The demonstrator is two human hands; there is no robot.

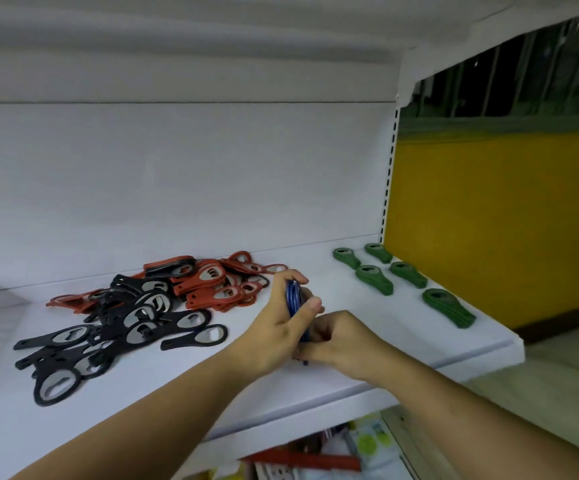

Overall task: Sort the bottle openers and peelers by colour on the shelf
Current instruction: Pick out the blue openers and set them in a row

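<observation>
Black openers (108,334) are lying in a loose heap well to the left of the left hand (274,327), some overlapping. Red openers (218,282) are piling up just beyond them, reaching close to that hand's fingertips. The left hand is curling round the upper part of a stack of blue openers (293,299), which is standing on edge between the two hands. The right hand (340,341) is gripping the stack's lower end with curled fingers, touching the left hand. Green openers (398,275) are sitting in five small stacks to the right of the right hand, well apart from it, near the right end of the white shelf (350,386).
</observation>
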